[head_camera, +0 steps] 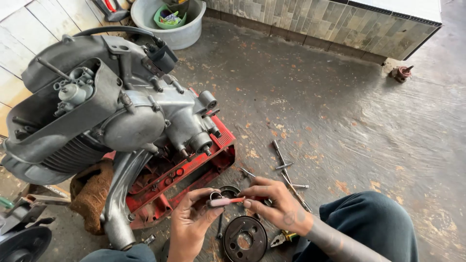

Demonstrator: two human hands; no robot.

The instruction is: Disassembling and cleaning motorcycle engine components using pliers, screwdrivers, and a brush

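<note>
My left hand (189, 224) and my right hand (274, 204) meet low in the middle of the head view, over the concrete floor. Together they hold a small tool with red handles (228, 200) and a little metal ring or clip at its tip (215, 195). The left fingers pinch the tip end, the right fingers grip the red handle. Just below the hands a round dark metal plate with cut-outs (244, 239) lies flat on the floor. A grey scooter engine (131, 121) rests to the left on a red stand (194, 170).
Long metal rods and bolts (286, 170) lie on the floor right of the stand, and pliers (281, 237) by my right wrist. A grey basin (187, 29) with a green bowl stands at the back. A tiled low wall (340, 24) runs behind. My dark-trousered knee (374, 223) is at right.
</note>
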